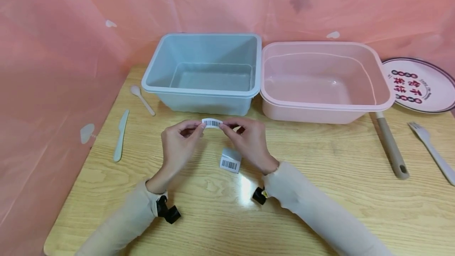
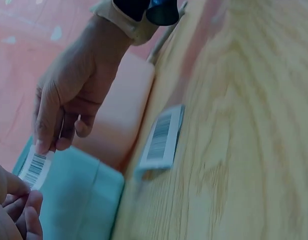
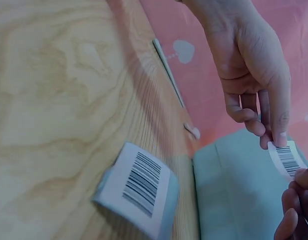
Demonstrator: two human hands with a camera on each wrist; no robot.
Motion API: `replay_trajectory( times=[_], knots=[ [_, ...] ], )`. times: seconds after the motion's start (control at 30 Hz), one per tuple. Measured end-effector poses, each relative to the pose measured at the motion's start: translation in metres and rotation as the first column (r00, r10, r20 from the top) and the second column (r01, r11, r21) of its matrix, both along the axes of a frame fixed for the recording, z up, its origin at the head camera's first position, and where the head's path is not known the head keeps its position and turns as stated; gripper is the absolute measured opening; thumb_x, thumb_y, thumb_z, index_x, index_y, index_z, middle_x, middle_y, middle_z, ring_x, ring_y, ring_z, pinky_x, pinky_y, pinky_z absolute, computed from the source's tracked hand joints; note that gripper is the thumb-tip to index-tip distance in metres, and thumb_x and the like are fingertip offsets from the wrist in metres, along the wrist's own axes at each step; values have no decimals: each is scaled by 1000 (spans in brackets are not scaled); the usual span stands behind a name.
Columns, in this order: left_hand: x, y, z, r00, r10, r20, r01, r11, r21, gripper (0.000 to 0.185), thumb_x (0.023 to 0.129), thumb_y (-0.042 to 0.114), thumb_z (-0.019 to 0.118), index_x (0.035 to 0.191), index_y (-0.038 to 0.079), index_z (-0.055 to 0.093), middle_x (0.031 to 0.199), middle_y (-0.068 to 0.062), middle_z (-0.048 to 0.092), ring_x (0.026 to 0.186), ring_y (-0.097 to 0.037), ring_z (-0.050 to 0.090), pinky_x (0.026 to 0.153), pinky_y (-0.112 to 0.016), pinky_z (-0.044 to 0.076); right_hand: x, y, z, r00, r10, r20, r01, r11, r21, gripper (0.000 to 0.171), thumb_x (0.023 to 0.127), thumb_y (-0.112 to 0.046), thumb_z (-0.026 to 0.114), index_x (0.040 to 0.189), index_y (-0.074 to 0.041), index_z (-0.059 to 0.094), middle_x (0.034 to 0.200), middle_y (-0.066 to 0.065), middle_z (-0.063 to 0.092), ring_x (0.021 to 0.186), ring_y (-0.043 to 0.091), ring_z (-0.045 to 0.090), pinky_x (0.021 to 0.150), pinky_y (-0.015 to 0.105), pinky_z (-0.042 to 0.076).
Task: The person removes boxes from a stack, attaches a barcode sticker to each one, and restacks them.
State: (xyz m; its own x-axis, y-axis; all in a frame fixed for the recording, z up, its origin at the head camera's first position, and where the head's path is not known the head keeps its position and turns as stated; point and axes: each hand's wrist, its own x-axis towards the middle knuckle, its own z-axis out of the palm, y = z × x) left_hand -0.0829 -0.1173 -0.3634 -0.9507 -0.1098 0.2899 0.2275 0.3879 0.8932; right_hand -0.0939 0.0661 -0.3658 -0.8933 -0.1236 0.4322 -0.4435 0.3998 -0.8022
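Both hands hold a small white barcode label (image 1: 211, 123) above the wooden table (image 1: 320, 192), in front of the tubs. My left hand (image 1: 179, 139) pinches its left end and my right hand (image 1: 247, 137) pinches its right end. The label (image 2: 35, 169) bows slightly between the fingertips; in the right wrist view the label (image 3: 285, 159) hangs from the left hand's fingertips (image 3: 279, 136). A second folded barcode label (image 1: 230, 160) lies on the table just below the hands, also shown as the folded label (image 2: 161, 140) and the folded label (image 3: 140, 189).
A pale blue tub (image 1: 204, 72) and a pink tub (image 1: 325, 80) stand side by side at the back. A spoon (image 1: 142, 100) and knife (image 1: 121, 135) lie at the left. A grey handle (image 1: 392, 147), fork (image 1: 431, 151) and printed plate (image 1: 419, 84) lie at the right.
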Motion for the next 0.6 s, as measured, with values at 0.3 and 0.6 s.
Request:
replay_trajectory(
  times=[0.3, 0.6],
  knots=[
    [-22, -14, -8, 996, 85, -17, -85, 996, -24, 13, 86, 20, 75, 89, 8, 79, 73, -12, 74, 57, -29, 69, 42, -18, 43, -22, -24, -6, 999, -51, -11, 51, 997, 58, 12, 87, -16, 73, 89, -6, 78, 81, 7, 76, 72, 17, 71, 60, 29, 55],
    [-35, -17, -10, 984, 174, -31, -175, 983, -49, 13, 84, 19, 76, 88, 7, 79, 79, -11, 75, 65, -21, 67, 46, -13, 45, -38, -41, -10, 994, -105, -27, 107, 991, 85, 11, 86, -17, 74, 89, -7, 78, 81, 8, 76, 72, 16, 72, 66, 30, 58]
  ],
)
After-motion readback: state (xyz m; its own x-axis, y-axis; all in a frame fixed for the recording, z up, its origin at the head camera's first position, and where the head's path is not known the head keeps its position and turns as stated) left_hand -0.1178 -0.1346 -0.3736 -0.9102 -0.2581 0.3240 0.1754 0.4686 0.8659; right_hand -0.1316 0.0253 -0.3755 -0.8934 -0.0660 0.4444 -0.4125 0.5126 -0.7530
